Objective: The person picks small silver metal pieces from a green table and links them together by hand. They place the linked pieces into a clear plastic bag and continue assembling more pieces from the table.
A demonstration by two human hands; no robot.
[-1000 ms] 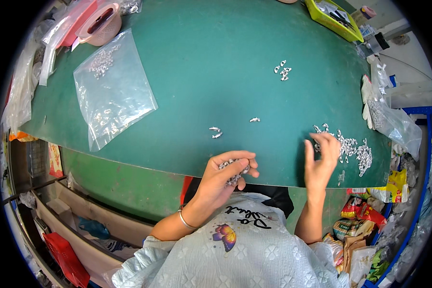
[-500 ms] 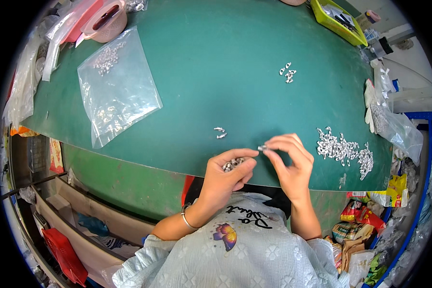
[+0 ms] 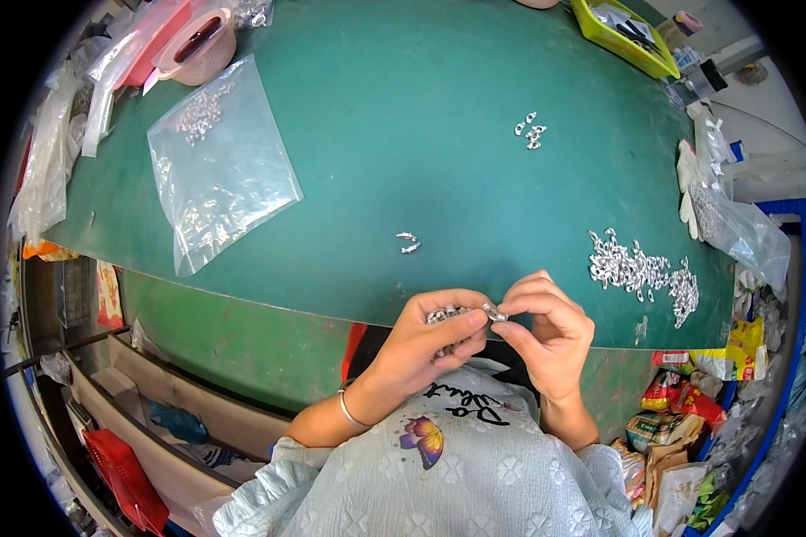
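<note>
My left hand (image 3: 428,338) is curled around a handful of small silver metal clasps (image 3: 442,315), which show between its thumb and fingers. The thumb and fingertips of my right hand (image 3: 551,333) pinch a single silver clasp (image 3: 495,313), right at the left thumb tip. Both hands hang over the near edge of the green table (image 3: 358,179). Two loose clasps (image 3: 408,243) lie a little beyond them. To the right spreads a larger pile of clasps (image 3: 634,268), and a few more clasps (image 3: 533,134) sit farther back.
A clear plastic bag (image 3: 228,183) with small pieces in it lies on the left. Pink baskets (image 3: 197,63) stand at the far left, a yellow-green tray (image 3: 622,40) at the far right. A white glove (image 3: 687,188) is by the right edge; a drawer (image 3: 170,403) is below left.
My right hand has brought its clasp down against the left thumb, where a small gap was before. Both hands have shifted slightly nearer to me.
</note>
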